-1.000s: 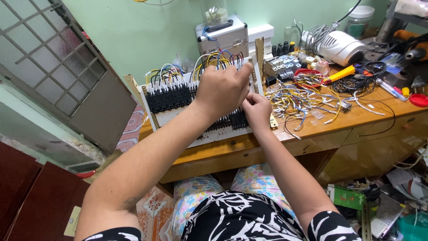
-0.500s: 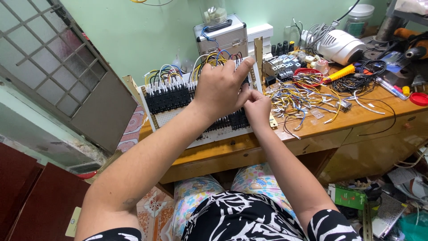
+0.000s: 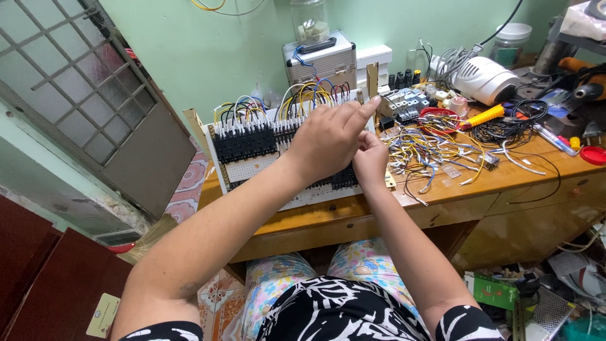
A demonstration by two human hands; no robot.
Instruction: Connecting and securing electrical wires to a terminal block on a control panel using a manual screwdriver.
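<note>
Head view, frame centre: my left hand (image 3: 328,140) lies half-curled over the wiring panel (image 3: 252,165), steadying it; my right hand (image 3: 371,161) pinches there, contents hidden.

Two bare forearms rise from the bottom of the frame toward its centre, ending in the left hand (image 3: 328,142) and the right hand (image 3: 371,161), neither gloved nor ringed. Short black sleeves with white pattern show at the lower corners. At lower centre: a black-and-white patterned top above pastel floral trousers.
</note>
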